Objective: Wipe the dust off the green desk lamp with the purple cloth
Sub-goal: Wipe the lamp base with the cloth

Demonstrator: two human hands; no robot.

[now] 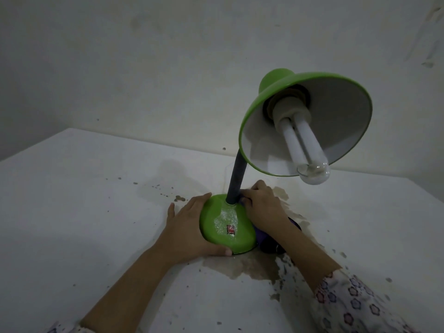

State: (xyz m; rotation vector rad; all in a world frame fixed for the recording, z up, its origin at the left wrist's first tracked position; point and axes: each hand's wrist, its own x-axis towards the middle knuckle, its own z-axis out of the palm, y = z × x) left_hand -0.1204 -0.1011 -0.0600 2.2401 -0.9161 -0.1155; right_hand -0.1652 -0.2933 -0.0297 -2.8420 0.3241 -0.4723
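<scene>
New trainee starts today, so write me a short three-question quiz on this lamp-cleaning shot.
1. True or false: the left hand holds the edge of the lamp base.
2. Where is the purple cloth?
A. draped over the lamp shade
B. under the right hand, at the right side of the base
C. spread flat at the table's far left corner
3. Fill in: the small red switch sits on top of the ____.

Key
1. True: its fingers lie along the base's far side and its thumb along the near edge.
2. B.
3. base, amid pale dust specks.
</scene>
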